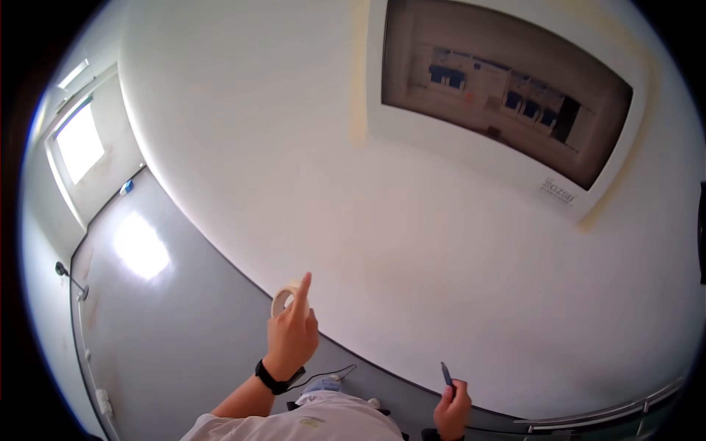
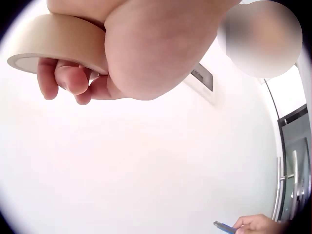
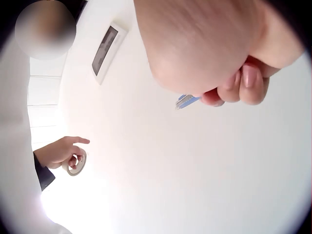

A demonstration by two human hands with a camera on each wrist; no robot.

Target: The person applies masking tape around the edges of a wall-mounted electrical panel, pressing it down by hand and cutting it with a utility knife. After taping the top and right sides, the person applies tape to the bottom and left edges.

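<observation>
A roll of cream masking tape (image 1: 278, 302) hangs on my left hand (image 1: 292, 334), whose curled fingers pass through the ring, as the left wrist view shows. The index finger of that hand points up toward the white wall. Lower and to the right, my right hand (image 1: 453, 411) grips a blue utility knife (image 1: 446, 374), tip upward. In the right wrist view the knife (image 3: 186, 101) sticks out past the curled fingers, much of its body hidden in the palm. Above both hands, an electrical breaker box (image 1: 507, 95) with a dark see-through cover is set in the wall.
Yellowish tape strips (image 1: 359, 73) run along the left and right sides of the box. Grey floor (image 1: 184, 309) extends to the left, toward a bright window (image 1: 79, 142). A metal railing (image 1: 603, 417) stands at the lower right. A black cord (image 1: 323, 373) hangs near my body.
</observation>
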